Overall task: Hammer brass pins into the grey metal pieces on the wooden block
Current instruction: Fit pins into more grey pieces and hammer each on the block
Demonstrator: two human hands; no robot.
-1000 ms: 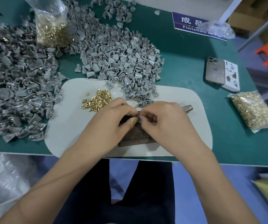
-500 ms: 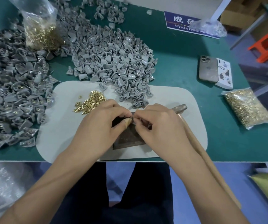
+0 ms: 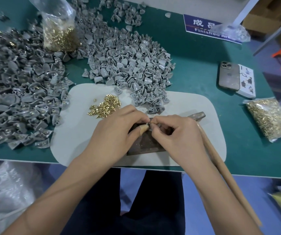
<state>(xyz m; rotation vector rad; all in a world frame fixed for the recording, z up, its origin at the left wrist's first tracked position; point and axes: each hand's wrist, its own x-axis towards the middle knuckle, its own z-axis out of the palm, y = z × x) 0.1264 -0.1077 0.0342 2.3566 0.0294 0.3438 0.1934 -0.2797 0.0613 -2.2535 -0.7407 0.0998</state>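
Observation:
A dark wooden block lies on a pale mat at the table's near edge. Both hands meet over its far end. My left hand, its thumb taped, pinches a small grey metal piece there, mostly hidden by the fingers. My right hand pinches a brass pin at the same spot, fingertips touching the left hand's. A hammer lies under my right forearm, its metal head beyond the hand, its wooden handle running off the table edge. Loose brass pins lie on the mat to the left.
A heap of grey pieces lies behind the mat and a second heap at the left. Bags of brass pins stand at the back left and the right. A phone lies at the right on the green table.
Both hands stay pinched together over the block. The view has shifted slightly, and the hammer handle beside my right forearm shows more.

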